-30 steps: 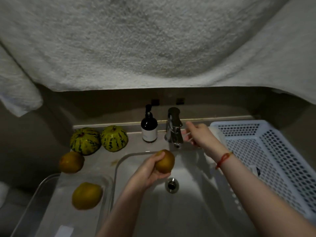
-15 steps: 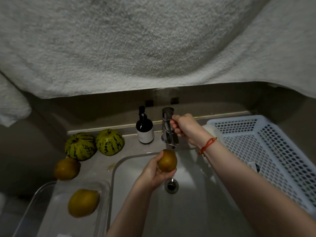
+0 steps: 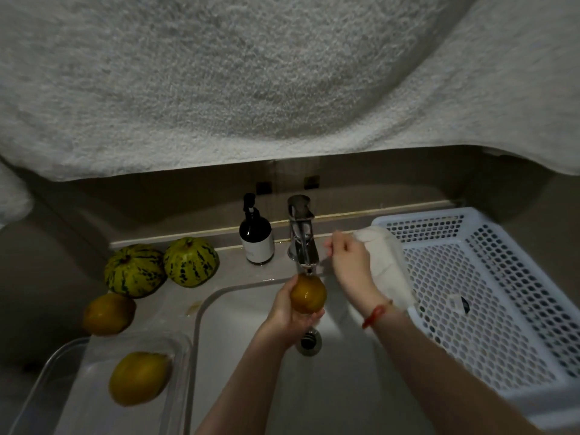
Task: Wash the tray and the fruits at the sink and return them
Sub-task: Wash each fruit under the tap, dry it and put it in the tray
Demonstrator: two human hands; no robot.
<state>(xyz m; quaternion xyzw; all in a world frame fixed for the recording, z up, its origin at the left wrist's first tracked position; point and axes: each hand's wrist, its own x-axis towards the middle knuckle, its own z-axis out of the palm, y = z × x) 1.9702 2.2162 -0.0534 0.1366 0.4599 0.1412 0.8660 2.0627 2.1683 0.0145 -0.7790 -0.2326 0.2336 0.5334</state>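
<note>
My left hand (image 3: 287, 312) grips a yellow-brown pear (image 3: 308, 293) right under the spout of the chrome faucet (image 3: 302, 237), over the white sink (image 3: 238, 324). My right hand (image 3: 348, 262) hovers just right of the faucet with its fingers loosely curled and holds nothing that I can see. A clear plastic tray (image 3: 185, 372) sits left of the sink with a second pear (image 3: 139, 378) in it. A third pear (image 3: 108, 313) lies on the counter behind the tray, near two striped green melons (image 3: 135, 270) (image 3: 191, 262).
A dark soap pump bottle (image 3: 255, 237) stands left of the faucet. A white perforated basket (image 3: 489, 302) fills the counter on the right, with a white cloth (image 3: 386, 262) draped at its left edge. A large white towel (image 3: 251, 76) hangs overhead.
My right hand has come off the faucet handle and moved a little right and down. My left hand has raised the pear to just under the spout.
</note>
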